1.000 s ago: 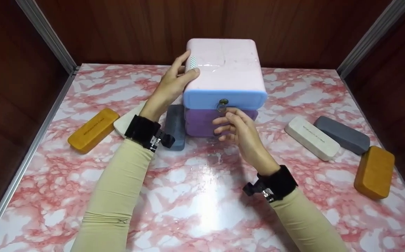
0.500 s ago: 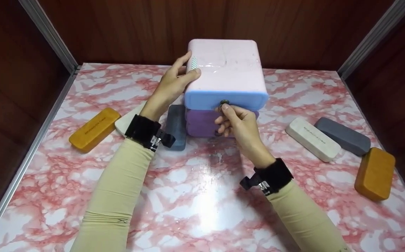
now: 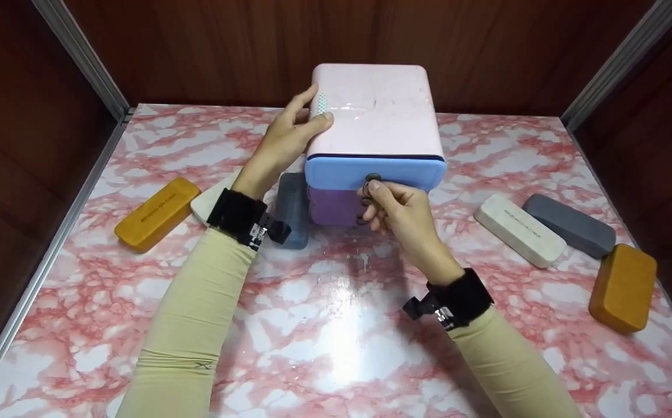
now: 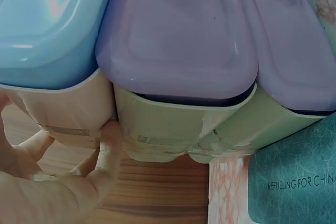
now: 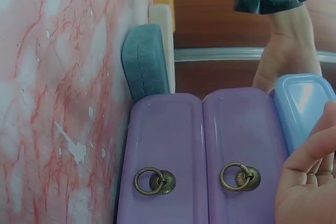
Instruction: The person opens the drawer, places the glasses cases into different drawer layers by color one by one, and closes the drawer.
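One pink box (image 3: 379, 116) sits at the top of a pile, toward the far side of the table (image 3: 336, 325). A blue drawer (image 3: 336, 174) is inside it and sticks out a little at the near side, with a thin dark gap under the pink edge. Below come the middle purple drawer (image 5: 239, 124) and the bottom purple drawer (image 5: 168, 140), each with a round metal pull on its front.

The right hand (image 3: 411, 215) is at the front of the blue drawer. Its thumb and finger pinch the metal ring (image 3: 366, 189) there, though the fingers cover part of the ring, so I can't see the whole hold. The left hand (image 3: 286, 136) rests on the left side of the pink box, thumb on top and the other fingers spread along the side.

Six cases lie around the pile. On the left are a yellow case (image 3: 157, 215), a white case (image 3: 205, 203) partly hidden by the left wrist, and a dark case (image 3: 296, 200) just beside the pile. On the right are a pale case (image 3: 520, 231), then a grey case (image 3: 571, 225) a bit farther off, then an orange case (image 3: 623, 287) farthest right and nearer.
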`<state>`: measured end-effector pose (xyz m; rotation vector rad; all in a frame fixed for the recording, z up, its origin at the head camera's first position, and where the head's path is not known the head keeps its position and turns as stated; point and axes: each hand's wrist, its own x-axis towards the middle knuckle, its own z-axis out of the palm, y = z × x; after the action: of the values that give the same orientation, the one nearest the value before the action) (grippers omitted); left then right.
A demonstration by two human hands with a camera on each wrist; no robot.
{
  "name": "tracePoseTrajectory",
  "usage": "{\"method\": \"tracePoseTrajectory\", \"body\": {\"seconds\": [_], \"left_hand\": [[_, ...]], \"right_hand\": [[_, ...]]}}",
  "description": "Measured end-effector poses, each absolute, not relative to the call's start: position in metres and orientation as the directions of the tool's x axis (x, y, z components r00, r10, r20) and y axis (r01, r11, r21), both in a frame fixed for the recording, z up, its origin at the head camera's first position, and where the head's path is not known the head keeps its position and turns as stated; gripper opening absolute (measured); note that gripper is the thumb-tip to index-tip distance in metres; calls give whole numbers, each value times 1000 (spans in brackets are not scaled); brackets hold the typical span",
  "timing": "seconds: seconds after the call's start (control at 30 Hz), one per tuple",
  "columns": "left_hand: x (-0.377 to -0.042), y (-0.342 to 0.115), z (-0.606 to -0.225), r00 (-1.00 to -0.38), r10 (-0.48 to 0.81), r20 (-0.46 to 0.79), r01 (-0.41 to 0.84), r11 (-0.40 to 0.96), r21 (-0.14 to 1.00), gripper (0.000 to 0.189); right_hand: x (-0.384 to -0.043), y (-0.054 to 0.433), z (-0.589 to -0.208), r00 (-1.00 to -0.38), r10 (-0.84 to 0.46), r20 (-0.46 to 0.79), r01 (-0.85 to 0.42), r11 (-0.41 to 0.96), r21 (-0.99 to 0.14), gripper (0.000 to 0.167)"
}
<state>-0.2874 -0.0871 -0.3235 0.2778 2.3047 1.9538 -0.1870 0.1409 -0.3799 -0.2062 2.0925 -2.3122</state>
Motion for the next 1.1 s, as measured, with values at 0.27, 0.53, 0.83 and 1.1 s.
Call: {"method": "tracePoseTrajectory", "body": {"seconds": [0.27,0.53,0.83,1.1], "left_hand": [[-286,-88,-323,-978,208,21,50,138,989,75],[-286,-88,-323,-977,213,22,48,117,992,74],[-287,-88,-322,-975,220,18,48,130,990,76],[-287,-88,-322,-976,218,22,49,117,992,76]], "right_hand": [[-180,144,-380,-990,-120,70,-63,-62,-996,27],[-172,146,-380,-987,-143,68,-62,-50,-997,26],[-164,148,-381,-984,-155,84,-81,-27,-996,28],[-157,150,-381,-983,-169,70,-64,-37,-997,27]]}}
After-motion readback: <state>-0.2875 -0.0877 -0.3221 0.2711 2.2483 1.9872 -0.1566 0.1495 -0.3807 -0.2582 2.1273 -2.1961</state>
